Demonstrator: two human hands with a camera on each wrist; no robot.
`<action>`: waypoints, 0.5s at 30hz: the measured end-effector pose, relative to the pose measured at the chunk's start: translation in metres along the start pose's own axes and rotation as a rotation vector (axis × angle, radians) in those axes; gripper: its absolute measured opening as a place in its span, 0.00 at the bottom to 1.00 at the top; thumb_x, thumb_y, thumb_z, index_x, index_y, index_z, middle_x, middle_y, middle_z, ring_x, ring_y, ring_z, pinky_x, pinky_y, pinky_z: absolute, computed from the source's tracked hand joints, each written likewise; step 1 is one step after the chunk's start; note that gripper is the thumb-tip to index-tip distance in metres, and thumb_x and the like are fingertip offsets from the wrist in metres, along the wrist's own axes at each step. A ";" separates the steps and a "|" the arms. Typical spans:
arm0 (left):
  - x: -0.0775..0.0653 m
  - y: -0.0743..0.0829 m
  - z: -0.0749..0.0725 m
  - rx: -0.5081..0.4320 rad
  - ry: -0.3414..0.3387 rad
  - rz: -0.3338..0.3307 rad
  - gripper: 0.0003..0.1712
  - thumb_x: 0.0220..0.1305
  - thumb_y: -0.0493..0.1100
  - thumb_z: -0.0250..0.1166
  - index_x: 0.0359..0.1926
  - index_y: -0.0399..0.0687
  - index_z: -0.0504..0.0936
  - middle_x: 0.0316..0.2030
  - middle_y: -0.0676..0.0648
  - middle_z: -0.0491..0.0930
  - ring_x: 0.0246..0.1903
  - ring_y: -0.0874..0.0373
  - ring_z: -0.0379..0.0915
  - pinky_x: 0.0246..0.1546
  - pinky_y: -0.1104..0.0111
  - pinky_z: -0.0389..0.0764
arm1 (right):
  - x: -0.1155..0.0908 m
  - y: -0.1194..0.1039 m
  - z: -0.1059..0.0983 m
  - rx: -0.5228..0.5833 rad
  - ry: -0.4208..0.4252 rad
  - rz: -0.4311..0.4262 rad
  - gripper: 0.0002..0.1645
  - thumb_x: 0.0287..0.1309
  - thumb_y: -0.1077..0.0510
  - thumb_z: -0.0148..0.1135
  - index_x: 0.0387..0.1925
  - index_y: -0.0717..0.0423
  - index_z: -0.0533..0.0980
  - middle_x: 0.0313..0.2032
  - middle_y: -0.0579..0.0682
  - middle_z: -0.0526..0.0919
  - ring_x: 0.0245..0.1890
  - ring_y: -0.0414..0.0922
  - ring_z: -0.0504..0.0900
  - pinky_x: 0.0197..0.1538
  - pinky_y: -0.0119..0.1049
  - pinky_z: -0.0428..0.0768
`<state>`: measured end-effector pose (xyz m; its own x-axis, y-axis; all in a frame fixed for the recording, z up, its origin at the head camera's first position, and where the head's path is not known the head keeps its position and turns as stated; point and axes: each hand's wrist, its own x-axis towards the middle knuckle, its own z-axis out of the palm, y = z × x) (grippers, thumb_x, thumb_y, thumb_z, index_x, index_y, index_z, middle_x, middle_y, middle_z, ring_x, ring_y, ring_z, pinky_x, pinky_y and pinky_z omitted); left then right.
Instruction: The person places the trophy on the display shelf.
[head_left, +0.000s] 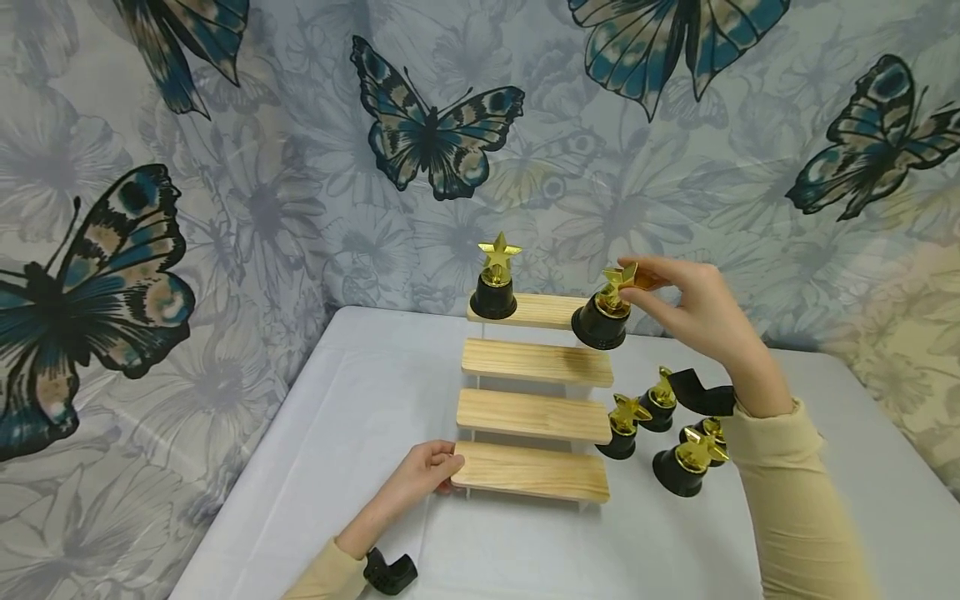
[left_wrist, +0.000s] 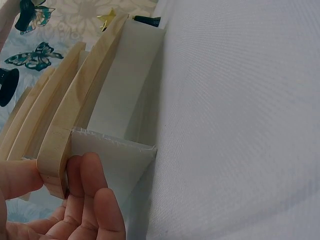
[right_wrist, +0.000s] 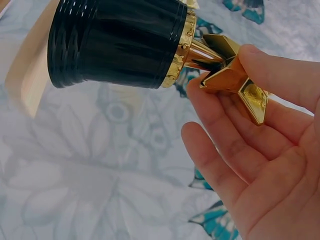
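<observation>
My right hand [head_left: 693, 304] pinches a gold star trophy [head_left: 602, 318] by its star, the black base tilted, at the right end of the top step. In the right wrist view thumb and fingertips meet on the gold star [right_wrist: 235, 75]. A second star trophy [head_left: 494, 279] stands upright at the left of the top step [head_left: 543, 310]. My left hand [head_left: 420, 469] grips the left end of the lowest wooden step [head_left: 532, 472] of a tiered stand. The left wrist view has its thumb above that board [left_wrist: 55, 165] and its fingers beneath.
Several more star trophies [head_left: 678, 467] stand on the white-clothed table [head_left: 360, 375] to the right of the stand, below my right forearm. Two bare middle steps [head_left: 534, 414] lie between top and bottom. Butterfly-printed fabric [head_left: 420, 233] hangs behind the table.
</observation>
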<state>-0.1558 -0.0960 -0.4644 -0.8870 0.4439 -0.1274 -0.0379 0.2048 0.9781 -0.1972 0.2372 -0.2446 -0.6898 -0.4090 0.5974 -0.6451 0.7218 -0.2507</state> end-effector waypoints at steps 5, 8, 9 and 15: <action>0.002 -0.006 0.000 0.000 -0.001 0.004 0.27 0.68 0.44 0.55 0.55 0.20 0.67 0.36 0.38 0.82 0.28 0.59 0.77 0.31 0.62 0.79 | 0.010 0.003 0.011 0.045 -0.021 0.020 0.21 0.55 0.65 0.63 0.53 0.60 0.75 0.36 0.50 0.83 0.35 0.41 0.79 0.41 0.31 0.75; 0.003 -0.008 -0.001 0.003 0.004 0.017 0.28 0.67 0.45 0.56 0.55 0.21 0.67 0.36 0.39 0.82 0.27 0.59 0.76 0.29 0.63 0.79 | 0.017 0.004 0.018 0.072 -0.030 0.025 0.21 0.56 0.65 0.63 0.53 0.60 0.75 0.36 0.50 0.83 0.35 0.41 0.79 0.42 0.35 0.76; 0.004 -0.008 -0.002 0.002 0.004 0.020 0.28 0.67 0.45 0.56 0.55 0.21 0.67 0.36 0.39 0.81 0.27 0.59 0.75 0.29 0.64 0.79 | 0.019 0.004 0.020 0.083 -0.033 0.023 0.21 0.56 0.65 0.63 0.53 0.61 0.75 0.36 0.50 0.83 0.35 0.41 0.79 0.42 0.36 0.76; 0.004 -0.011 -0.002 -0.003 0.000 0.014 0.30 0.67 0.46 0.57 0.55 0.20 0.66 0.36 0.39 0.81 0.27 0.60 0.74 0.29 0.65 0.79 | 0.030 0.006 0.031 0.118 -0.042 0.006 0.20 0.56 0.66 0.62 0.52 0.63 0.76 0.35 0.53 0.83 0.34 0.44 0.79 0.41 0.32 0.75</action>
<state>-0.1601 -0.0986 -0.4752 -0.8876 0.4463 -0.1135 -0.0266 0.1963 0.9802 -0.2316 0.2119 -0.2522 -0.7055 -0.4295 0.5638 -0.6732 0.6546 -0.3438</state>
